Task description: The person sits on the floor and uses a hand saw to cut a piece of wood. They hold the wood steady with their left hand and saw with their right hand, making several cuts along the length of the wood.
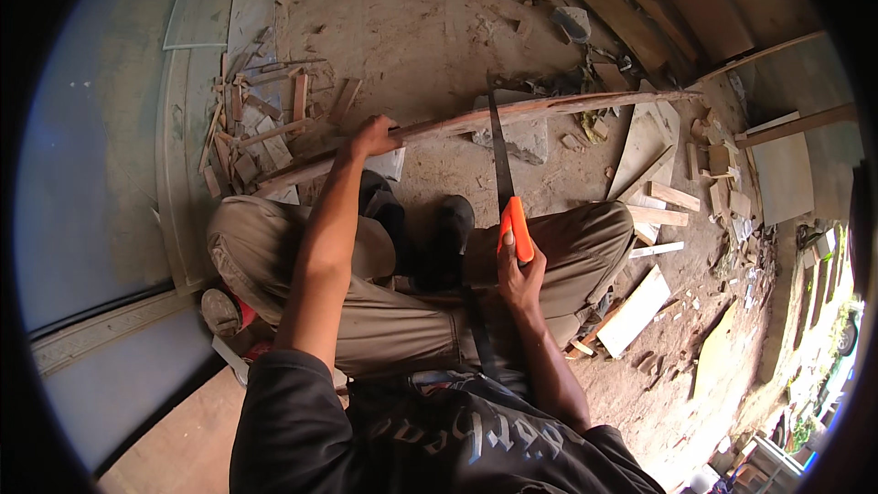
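Note:
A long reddish-brown wooden plank [540,107] lies across in front of my knees, from the left side to the far right. My left hand [373,137] is closed over it left of the middle. My right hand [521,267] grips the orange handle of a handsaw [502,160]. The dark blade points away from me and crosses the plank right of its middle, with the tip beyond the far edge. Under the plank near the blade sits a grey concrete block [523,139]. Another pale block [388,165] shows below my left hand.
Wood offcuts [265,110] lie heaped at the left, and more pale scraps [663,206] are scattered on the right. Boards [631,5] lean at the back right. A large flat panel [101,146] stands along the left. The floor [366,18] is bare dirt.

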`<state>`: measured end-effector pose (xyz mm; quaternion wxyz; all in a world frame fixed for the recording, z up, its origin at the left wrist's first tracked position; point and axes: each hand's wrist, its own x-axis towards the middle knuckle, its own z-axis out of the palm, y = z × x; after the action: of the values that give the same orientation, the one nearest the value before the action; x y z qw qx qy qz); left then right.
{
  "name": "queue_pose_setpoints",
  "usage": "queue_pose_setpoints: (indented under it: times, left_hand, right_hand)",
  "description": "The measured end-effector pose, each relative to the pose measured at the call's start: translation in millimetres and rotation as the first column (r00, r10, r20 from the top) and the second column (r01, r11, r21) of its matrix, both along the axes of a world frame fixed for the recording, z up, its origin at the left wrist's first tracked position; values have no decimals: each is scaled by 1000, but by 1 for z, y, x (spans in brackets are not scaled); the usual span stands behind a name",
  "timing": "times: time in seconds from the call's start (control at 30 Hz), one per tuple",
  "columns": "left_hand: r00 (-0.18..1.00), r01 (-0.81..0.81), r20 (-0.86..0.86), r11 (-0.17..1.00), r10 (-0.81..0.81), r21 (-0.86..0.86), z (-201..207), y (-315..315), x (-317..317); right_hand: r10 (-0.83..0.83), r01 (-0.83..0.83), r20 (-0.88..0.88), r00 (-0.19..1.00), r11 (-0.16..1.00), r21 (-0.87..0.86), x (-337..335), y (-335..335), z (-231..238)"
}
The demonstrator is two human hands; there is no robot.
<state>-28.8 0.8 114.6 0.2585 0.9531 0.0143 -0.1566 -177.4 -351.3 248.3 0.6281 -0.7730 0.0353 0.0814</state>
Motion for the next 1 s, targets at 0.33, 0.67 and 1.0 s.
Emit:
queue_pose_setpoints:
  times: [0.33,0.67,1.0]
  left_hand:
    - [997,38,63,999,-38,11,-16,0,2]
    - [944,-135,315,986,97,102,-33,-4,4]
    - [901,-397,290,880,321,259,-80,-9,11]
  right_hand:
    - [-15,14,34,999,999,32,-2,-8,-12]
    - [-4,5,11,1000,1000,-23,-1,-5,-5]
    - [151,-160,-127,980,985,-60,21,29,15]
